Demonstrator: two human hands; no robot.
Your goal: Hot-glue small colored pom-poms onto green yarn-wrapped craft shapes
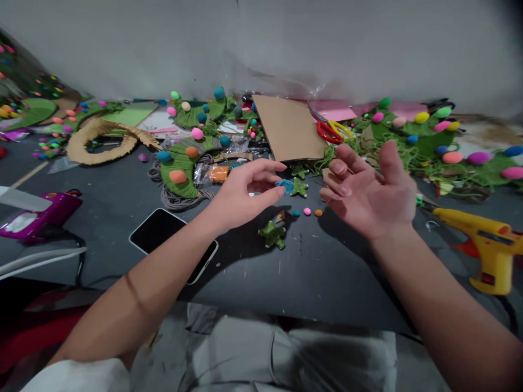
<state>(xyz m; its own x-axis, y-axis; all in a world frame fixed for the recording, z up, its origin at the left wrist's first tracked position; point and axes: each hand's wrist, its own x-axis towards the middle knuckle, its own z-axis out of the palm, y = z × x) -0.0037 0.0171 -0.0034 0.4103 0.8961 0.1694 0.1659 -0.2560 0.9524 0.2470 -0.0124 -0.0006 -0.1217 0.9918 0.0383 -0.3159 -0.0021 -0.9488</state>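
My left hand (pixel 247 190) pinches a small blue tuft (pixel 286 187), perhaps yarn, between thumb and fingertips above the dark table. My right hand (pixel 370 190) is raised with its palm turned up, fingers apart and loosely bent, holding nothing. Just beyond the blue tuft lies a green star shape (pixel 300 187). Nearer to me is another green star (pixel 272 235), with a scrap of brown card (pixel 280 216) by it. Between the hands three little balls sit in a row: blue (pixel 296 213), pink (pixel 307 211) and orange (pixel 318 213).
A phone (pixel 157 231) lies partly under my left forearm. On the right is a yellow glue gun (pixel 486 245), on the left a purple tool (pixel 44 215). Behind stand brown cardboard (pixel 290 128), red-handled scissors (pixel 328 132), a straw-coloured ring (pixel 81 149) and green wrapped pieces (pixel 180 169) with coloured balls.
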